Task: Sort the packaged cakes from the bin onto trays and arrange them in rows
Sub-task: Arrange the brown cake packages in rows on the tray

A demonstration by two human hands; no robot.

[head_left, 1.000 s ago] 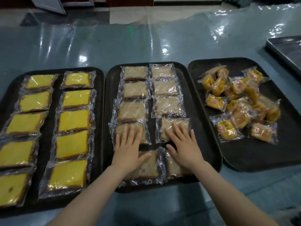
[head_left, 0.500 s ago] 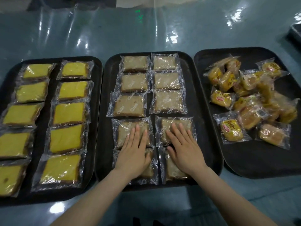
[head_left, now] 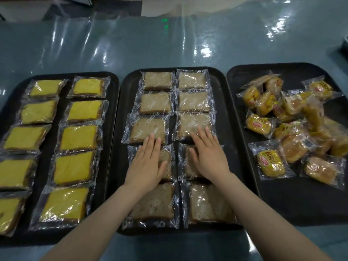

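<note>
We see three black trays side by side on a plastic-covered table (head_left: 169, 44), one cake type per tray, which is why each stays apart. The left tray (head_left: 111, 129) holds yellow sponge slices (head_left: 78, 137) in two rows. The middle tray (head_left: 224, 113) holds brown cake slices (head_left: 156, 103) in two columns, five deep. The right tray (head_left: 282, 200) carries a loose heap of small yellow-wrapped cakes (head_left: 293, 117), not yet arranged in rows.

Our left hand (head_left: 146, 168) lies flat, fingers straight and together, on the fourth packet in the left column (head_left: 166, 162); our right hand (head_left: 209, 157) rests flat the same way on its neighbour in the right column (head_left: 185, 166). We judge both palms press the packets to square them with the rows.
</note>
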